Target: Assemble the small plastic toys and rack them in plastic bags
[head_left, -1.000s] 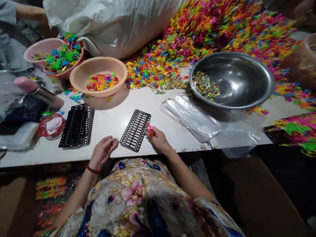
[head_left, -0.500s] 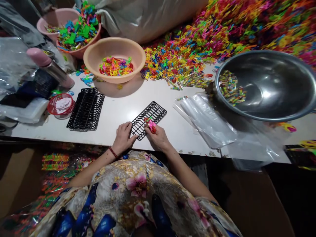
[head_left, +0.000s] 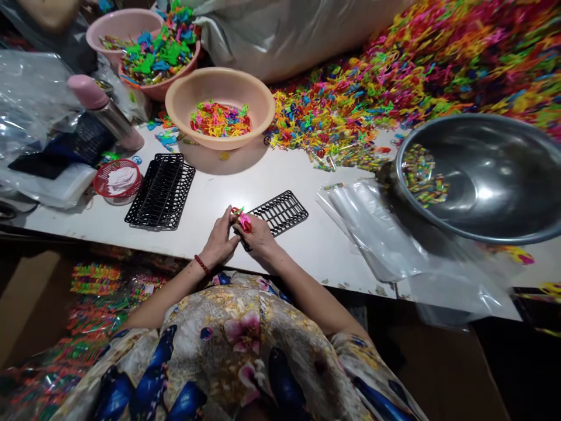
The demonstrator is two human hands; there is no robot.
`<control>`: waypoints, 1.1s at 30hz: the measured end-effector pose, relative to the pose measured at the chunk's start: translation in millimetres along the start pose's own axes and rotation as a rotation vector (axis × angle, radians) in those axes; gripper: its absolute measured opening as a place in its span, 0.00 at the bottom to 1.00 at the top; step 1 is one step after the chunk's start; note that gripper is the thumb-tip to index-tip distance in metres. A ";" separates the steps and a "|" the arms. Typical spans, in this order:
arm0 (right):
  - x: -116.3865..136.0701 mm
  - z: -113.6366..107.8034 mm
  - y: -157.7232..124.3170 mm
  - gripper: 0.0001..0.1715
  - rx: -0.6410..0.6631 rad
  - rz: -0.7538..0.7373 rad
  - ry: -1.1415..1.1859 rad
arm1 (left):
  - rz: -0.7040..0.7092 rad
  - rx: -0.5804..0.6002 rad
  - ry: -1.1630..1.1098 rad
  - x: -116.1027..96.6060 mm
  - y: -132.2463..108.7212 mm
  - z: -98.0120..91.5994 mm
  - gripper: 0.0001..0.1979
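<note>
A black plastic grid (head_left: pixel 284 211) lies slanted on the white table near its front edge. My right hand (head_left: pixel 258 237) is closed on small pink and red plastic pieces (head_left: pixel 244 221), over the grid's left end. Beside it, my left hand (head_left: pixel 220 238) grips the left end of the grid, its fingertips close to the pieces. The hands nearly touch, and that end of the grid is mostly hidden by them. A stack of black grids (head_left: pixel 161 192) rests to the left.
An orange basin (head_left: pixel 175 111) of colourful pieces stands behind, near a heap of them (head_left: pixel 333 117). Clear plastic bags (head_left: pixel 372 228) and a steel bowl (head_left: pixel 504 175) are at right. A red basket (head_left: pixel 117 179) and pink-capped bottle (head_left: pixel 105 111) stand at left.
My right hand has moved left along the grid with the pieces, up to my left hand. The view has shifted slightly, and an arm shows at the upper left.
</note>
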State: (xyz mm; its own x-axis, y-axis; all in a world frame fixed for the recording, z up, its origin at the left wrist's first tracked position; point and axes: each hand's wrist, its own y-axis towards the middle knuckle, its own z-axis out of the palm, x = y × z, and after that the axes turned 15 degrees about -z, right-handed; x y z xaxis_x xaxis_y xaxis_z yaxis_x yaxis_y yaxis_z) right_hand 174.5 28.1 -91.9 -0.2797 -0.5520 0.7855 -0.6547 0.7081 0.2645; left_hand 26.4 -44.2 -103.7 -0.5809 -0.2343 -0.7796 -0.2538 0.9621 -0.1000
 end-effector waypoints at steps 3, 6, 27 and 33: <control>0.5 0.5 -0.1 0.10 0.094 -0.070 -0.092 | -0.048 -0.012 -0.001 -2.1 -1.4 -0.5 0.46; -0.5 -0.4 1.5 0.10 0.157 -0.123 -0.105 | -0.079 -0.026 -0.007 -0.5 -1.5 1.0 0.44; 5.3 10.8 32.2 0.11 0.073 -0.004 0.176 | 0.409 -0.287 0.187 0.7 -42.0 20.3 0.10; -15.7 -42.7 56.3 0.10 0.003 -0.110 -0.086 | 0.309 -0.184 0.282 2.8 -20.9 19.4 0.20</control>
State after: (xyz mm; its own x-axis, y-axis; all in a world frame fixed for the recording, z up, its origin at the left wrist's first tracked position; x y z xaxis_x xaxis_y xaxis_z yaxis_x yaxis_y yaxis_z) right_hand 172.0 95.4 -65.5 -0.2652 -0.6618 0.7012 -0.6864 0.6403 0.3448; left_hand 45.1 -62.2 -115.8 -0.8323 0.0070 -0.5542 -0.1534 0.9580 0.2424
